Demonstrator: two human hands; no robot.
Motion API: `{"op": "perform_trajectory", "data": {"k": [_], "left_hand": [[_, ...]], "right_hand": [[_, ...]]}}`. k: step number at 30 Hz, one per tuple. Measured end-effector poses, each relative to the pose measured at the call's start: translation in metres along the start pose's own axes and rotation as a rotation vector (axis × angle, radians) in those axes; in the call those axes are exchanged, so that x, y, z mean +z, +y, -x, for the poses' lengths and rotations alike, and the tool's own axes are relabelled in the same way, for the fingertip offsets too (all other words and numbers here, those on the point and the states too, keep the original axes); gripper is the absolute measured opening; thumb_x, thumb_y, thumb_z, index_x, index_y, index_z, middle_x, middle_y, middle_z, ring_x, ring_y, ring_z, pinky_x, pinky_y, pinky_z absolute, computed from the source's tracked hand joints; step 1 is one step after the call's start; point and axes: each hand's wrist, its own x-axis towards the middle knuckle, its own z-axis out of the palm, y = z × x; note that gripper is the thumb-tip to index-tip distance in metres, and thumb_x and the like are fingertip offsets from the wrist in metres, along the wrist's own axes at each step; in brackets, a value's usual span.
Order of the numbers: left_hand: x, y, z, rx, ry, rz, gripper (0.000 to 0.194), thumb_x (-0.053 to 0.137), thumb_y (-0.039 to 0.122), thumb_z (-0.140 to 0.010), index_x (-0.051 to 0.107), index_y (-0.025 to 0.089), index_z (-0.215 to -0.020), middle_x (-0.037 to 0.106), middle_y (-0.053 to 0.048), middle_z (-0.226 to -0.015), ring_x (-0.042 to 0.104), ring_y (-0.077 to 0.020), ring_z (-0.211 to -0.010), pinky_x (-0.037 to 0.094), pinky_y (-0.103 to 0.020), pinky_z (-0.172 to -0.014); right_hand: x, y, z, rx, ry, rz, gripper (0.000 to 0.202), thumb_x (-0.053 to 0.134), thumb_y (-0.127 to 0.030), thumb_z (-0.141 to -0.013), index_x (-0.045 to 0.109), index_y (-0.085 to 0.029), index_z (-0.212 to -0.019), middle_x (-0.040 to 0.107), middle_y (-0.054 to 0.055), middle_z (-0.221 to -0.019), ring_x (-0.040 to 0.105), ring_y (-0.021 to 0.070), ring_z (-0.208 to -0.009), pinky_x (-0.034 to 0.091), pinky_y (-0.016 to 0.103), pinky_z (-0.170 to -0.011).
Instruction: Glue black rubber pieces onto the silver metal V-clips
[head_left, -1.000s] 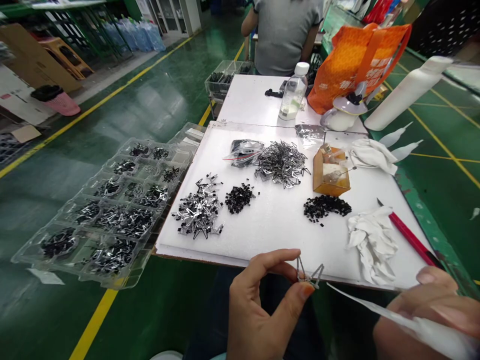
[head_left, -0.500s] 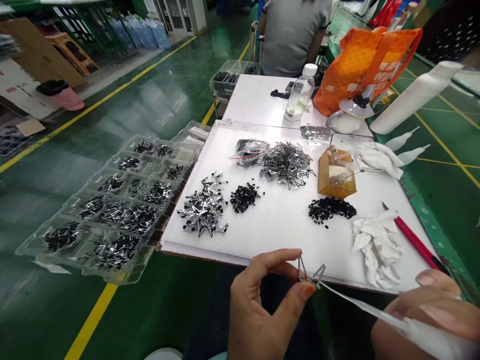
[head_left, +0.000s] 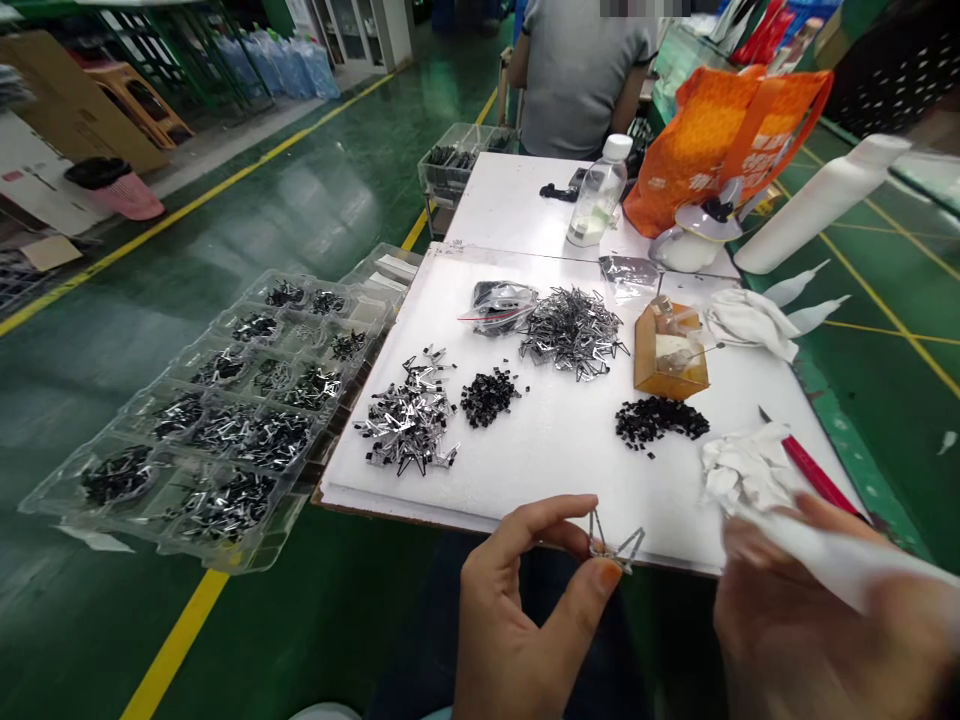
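Between thumb and fingertips, my left hand (head_left: 525, 600) pinches a small bent metal wire piece (head_left: 616, 550), just off the near edge of the table. My right hand (head_left: 832, 600), smeared by motion, is closed around a white plastic bottle with a tapered tip (head_left: 832, 555). That bottle's tip meets or overlaps a crumpled white cloth (head_left: 750, 465); whether they touch I cannot tell. A red-handled knife (head_left: 821, 475) lies just beyond my right hand. Small black pieces (head_left: 660, 420) are heaped near the cloth.
Metal parts lie in a left pile (head_left: 409, 420) and a back pile (head_left: 574, 330), with more black bits (head_left: 491, 395) between. A wooden box (head_left: 671, 375) stands at right. Compartment trays (head_left: 172, 480) flank the table. Behind are a clear bottle (head_left: 598, 195), an orange bag (head_left: 690, 150) and a seated person (head_left: 585, 80).
The white bottle's thin tip has left the metal wire piece. My right hand has swung it up and away toward the crumpled cloth. My left hand keeps its pinch, almost still.
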Motion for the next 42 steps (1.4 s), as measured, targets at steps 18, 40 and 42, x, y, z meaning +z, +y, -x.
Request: {"op": "perform_trajectory", "data": {"k": [18, 40, 42], "left_hand": [[-0.062, -0.001, -0.013, 0.021, 0.253, 0.077, 0.027, 0.086, 0.038, -0.087, 0.089, 0.027, -0.112, 0.081, -0.004, -0.093, 0.075, -0.0173, -0.084, 0.06, -0.023, -0.082], [-0.035, 0.005, -0.018, -0.016, 0.143, 0.244, 0.005, 0.093, 0.024, -0.075, 0.089, 0.023, -0.078, 0.083, -0.005, -0.105, 0.084, -0.0174, -0.081, 0.065, -0.018, -0.079], [-0.033, 0.002, -0.02, -0.001, 0.152, 0.239, 0.006, 0.094, 0.024, -0.075, 0.088, 0.023, -0.078, 0.082, -0.004, -0.103, 0.083, -0.0162, -0.079, 0.065, -0.018, -0.079]], "right_hand": [[0.136, 0.002, -0.083, 0.023, -0.824, 0.354, 0.03, 0.06, -0.052, -0.095, 0.062, -0.027, -0.112, 0.073, 0.008, -0.116, 0.071, 0.0299, -0.109, 0.055, 0.04, -0.082], [0.112, -0.01, -0.062, 0.237, -0.563, 0.098, 0.034, 0.077, -0.055, -0.081, 0.069, -0.022, -0.084, 0.066, 0.003, -0.073, 0.049, 0.0148, -0.057, 0.041, 0.032, -0.059], [0.098, -0.015, -0.046, 0.306, -0.531, -0.014, 0.037, 0.076, -0.057, -0.083, 0.073, -0.023, -0.095, 0.058, -0.001, -0.061, 0.049, 0.0147, -0.055, 0.043, 0.031, -0.059]]}}
